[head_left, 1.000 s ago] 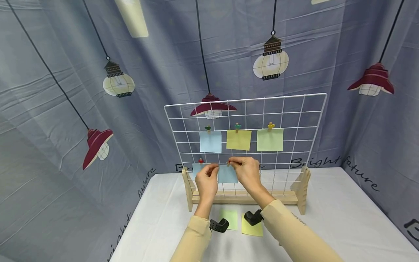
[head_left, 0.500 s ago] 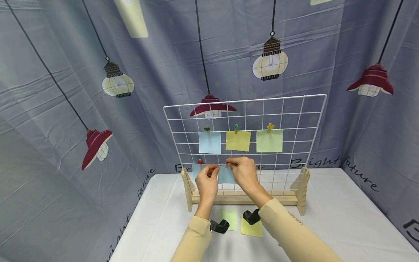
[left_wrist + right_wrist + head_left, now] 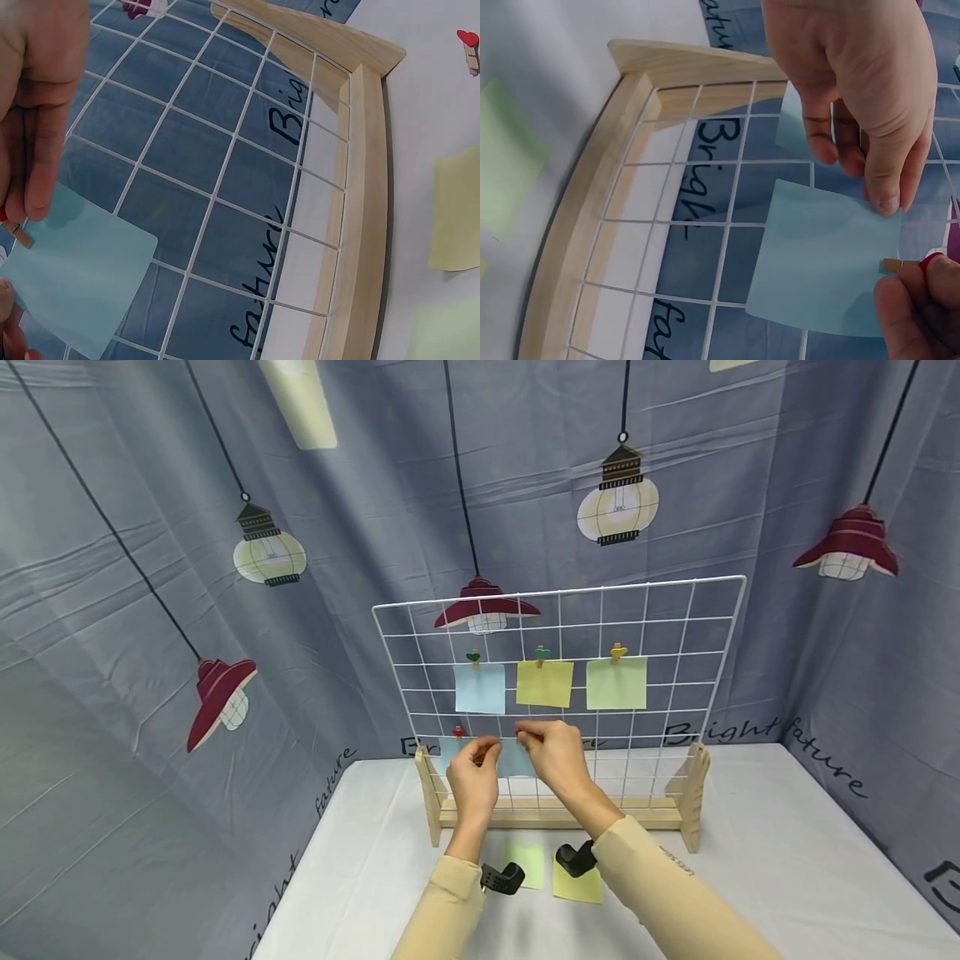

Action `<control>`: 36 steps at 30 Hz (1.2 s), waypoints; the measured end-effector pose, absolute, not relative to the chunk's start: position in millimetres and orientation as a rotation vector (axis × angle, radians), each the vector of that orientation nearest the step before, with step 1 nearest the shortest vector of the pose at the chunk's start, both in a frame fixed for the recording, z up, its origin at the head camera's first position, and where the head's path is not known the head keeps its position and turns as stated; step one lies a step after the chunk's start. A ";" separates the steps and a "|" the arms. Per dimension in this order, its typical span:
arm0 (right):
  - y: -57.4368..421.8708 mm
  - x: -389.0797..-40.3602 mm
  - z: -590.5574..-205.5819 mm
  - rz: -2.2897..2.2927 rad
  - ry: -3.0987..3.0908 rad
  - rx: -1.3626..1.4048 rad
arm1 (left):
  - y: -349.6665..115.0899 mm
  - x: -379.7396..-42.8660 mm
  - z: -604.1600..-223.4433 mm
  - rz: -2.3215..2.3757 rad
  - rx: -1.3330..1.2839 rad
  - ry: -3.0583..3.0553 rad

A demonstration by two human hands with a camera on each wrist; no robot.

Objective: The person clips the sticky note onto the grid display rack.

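A light blue sticky note [image 3: 821, 259] lies against the white wire grid [image 3: 678, 693]. My left hand [image 3: 474, 781] pinches one upper corner of it between thumb and fingers. My right hand [image 3: 558, 758] pinches a small wooden clothespin [image 3: 892, 265] with a red heart at the note's top edge. In the left wrist view the same clothespin [image 3: 20, 235] overlaps the note, its red end partly behind my fingers. Beside my left hand, another blue note [image 3: 450, 748] hangs from a red-heart clothespin [image 3: 458, 732], partly covered by that hand.
Above hang blue [image 3: 480, 690], yellow [image 3: 544, 684] and green [image 3: 617, 683] notes, each clipped. A wooden base [image 3: 645, 817] carries the grid. On the white table lie a green note [image 3: 531, 864], a yellow note [image 3: 576, 885] and a loose red-heart clothespin [image 3: 471, 56].
My right hand has shifted slightly left along the note's top edge, covering more of the clothespin in the head view. My left hand stays almost in place.
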State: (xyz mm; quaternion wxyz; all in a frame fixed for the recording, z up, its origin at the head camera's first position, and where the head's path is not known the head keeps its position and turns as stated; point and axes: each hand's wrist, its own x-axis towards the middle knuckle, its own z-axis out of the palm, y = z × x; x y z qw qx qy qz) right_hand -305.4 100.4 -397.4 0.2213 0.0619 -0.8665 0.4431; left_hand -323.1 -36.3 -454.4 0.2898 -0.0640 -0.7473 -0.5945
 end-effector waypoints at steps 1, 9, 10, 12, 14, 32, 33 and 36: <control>101.1 -305.4 -398.1 1.242 -2.390 0.167 | -36.3 -323.0 -454.5 -1.589 -0.174 -1.995; 105.1 -303.3 -403.1 1.276 -2.381 0.176 | -36.5 -320.8 -455.1 -1.588 -0.170 -2.011; 105.7 -302.8 -403.6 1.270 -2.381 0.182 | -36.7 -320.4 -455.7 -1.585 -0.166 -2.014; 106.8 -301.6 -404.3 1.261 -2.375 0.186 | -37.0 -318.8 -456.1 -1.581 -0.158 -2.019; 107.8 -300.1 -405.1 1.271 -2.363 0.186 | -37.5 -317.1 -456.7 -1.579 -0.155 -2.021; 123.2 -283.4 -418.5 1.368 -2.296 0.142 | -45.4 -298.2 -462.4 -1.642 -0.245 -2.039; 125.1 -282.2 -419.3 1.372 -2.292 0.147 | -46.1 -296.9 -462.6 -1.647 -0.250 -2.047; 130.7 -278.6 -422.1 1.394 -2.284 0.160 | -48.4 -293.2 -462.6 -1.656 -0.279 -2.068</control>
